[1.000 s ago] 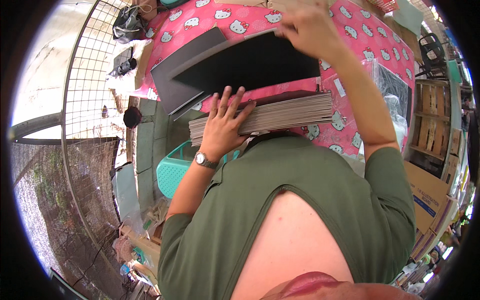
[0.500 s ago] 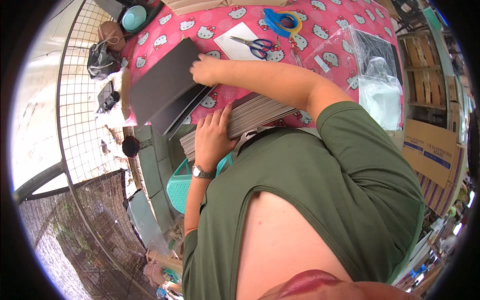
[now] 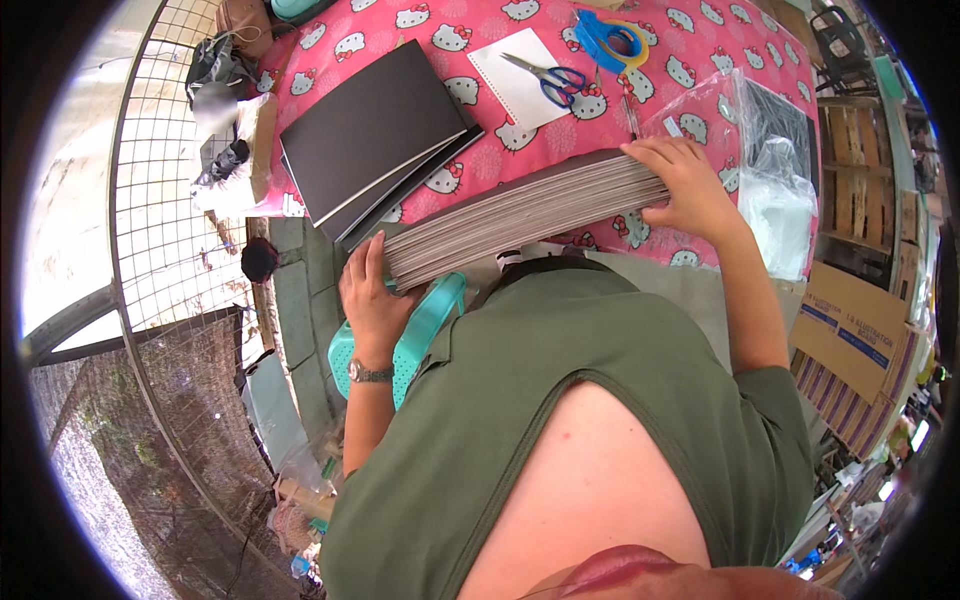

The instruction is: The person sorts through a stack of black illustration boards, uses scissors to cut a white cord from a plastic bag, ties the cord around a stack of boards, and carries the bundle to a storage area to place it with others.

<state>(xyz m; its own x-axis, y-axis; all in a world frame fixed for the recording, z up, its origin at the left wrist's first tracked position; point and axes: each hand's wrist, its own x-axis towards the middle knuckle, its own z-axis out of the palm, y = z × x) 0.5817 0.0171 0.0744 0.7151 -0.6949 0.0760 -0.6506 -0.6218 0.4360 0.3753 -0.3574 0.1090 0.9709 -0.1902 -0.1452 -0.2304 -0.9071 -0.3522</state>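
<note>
A: Where was the stack of boards point(image 3: 525, 220)?
B: It was between the two hands. The right hand point(image 3: 690, 190) gripped one end, fingers over the top and thumb on the near side. The left hand point(image 3: 374, 305) was against the other end, its fingers half bent; whether it really gripped, I cannot tell.
A: How was this best done?
B: In my opinion, with equal pressure from both ends, so that the edges stayed even and no board slid out.
A: And what was different from half a second before?
B: Then the right hand was at the dark boards point(image 3: 375, 125), beyond the left hand; now no hand touched them. The left hand had moved from the stack's top to its end.
</note>
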